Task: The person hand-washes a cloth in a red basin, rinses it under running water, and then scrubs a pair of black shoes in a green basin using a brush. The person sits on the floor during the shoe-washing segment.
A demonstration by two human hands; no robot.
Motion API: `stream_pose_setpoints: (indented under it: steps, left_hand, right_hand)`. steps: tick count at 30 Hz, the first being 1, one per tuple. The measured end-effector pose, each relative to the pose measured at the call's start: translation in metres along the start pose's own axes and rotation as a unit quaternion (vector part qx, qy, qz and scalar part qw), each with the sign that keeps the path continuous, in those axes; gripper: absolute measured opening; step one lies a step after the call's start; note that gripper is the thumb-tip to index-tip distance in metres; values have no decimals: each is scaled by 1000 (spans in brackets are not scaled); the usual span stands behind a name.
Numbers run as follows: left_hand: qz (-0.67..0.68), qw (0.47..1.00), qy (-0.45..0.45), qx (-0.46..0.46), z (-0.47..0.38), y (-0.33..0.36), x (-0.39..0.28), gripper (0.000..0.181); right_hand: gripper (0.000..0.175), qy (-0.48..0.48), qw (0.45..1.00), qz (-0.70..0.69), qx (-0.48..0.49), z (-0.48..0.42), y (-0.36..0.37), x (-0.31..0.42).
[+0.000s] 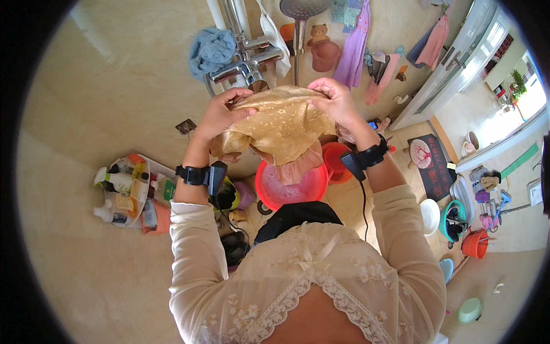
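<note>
A gold-coloured patterned cloth (279,124) is spread between my two hands, its lower end hanging in folds. My left hand (225,109) pinches its upper left edge, and my right hand (335,101) grips the upper right edge. Beneath the cloth stands a red plastic basin (263,191) with sudsy water; whether the hanging end touches the water I cannot tell. A chrome shower mixer tap (253,69) on the wall is just beyond the cloth, partly hidden by it. Both wrists wear black bands with cables.
Right of the basin is a red bucket (337,165). A corner shelf (150,172) with bottles hangs at the left. A blue towel (212,51) hangs by the tap, below a shower head (300,7). Basins, a dark mat (434,172) and an open door (447,64) are at the right.
</note>
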State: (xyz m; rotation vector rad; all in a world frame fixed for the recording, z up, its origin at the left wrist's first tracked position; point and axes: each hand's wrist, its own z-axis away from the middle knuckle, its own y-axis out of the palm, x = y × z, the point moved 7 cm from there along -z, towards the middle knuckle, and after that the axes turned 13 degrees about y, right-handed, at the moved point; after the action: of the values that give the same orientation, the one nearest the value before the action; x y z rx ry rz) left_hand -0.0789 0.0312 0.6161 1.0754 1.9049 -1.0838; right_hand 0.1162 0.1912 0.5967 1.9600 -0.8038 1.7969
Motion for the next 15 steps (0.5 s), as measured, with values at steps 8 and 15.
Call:
stream_pose_setpoints:
  steps: [8, 15]
  left_hand:
    - [-69, 991, 82, 82, 1, -12, -48, 48]
    - [33, 996, 68, 41, -11, -10, -69, 30]
  right_hand:
    - [30, -80, 993, 73, 42, -7, -1, 70]
    - [56, -174, 941, 281, -66, -5, -1, 87]
